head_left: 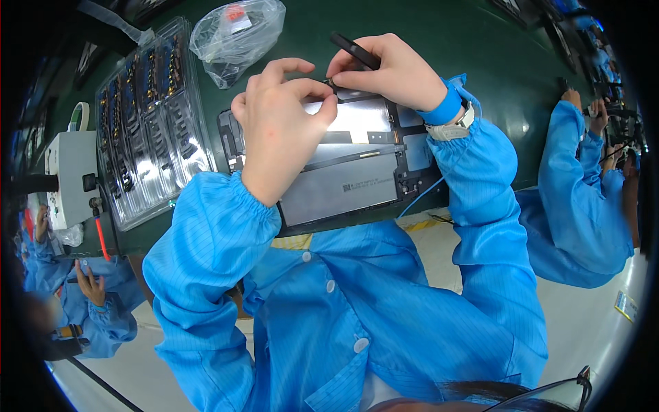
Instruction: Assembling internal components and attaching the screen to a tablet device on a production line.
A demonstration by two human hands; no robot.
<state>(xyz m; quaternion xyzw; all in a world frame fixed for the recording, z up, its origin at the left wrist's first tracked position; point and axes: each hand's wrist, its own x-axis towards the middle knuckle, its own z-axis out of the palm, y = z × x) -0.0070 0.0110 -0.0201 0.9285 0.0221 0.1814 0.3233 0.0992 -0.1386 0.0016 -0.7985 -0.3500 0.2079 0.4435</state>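
An opened tablet [350,185] lies in front of me, its grey battery and silver inner plates showing. My left hand [278,130] reaches over its left part, thumb and index finger closed together at the far edge. Whatever sits between those fingertips is too small to make out. My right hand [395,72] is closed, with a slim black stick-like tool [355,50] held in it, pointing up and left. Its thumb and index fingertips meet just beside the left fingertips, at a tiny dark part [332,83]. A blue wrist strap [449,98] and a watch [453,127] are on my right wrist.
To the left lies a clear plastic tray [154,123] with rows of small dark parts. Behind it is a crumpled clear bag [237,38]. A white box [67,178] with a red-ended cable stands at far left. Co-workers in blue sleeves [573,199] sit on both sides.
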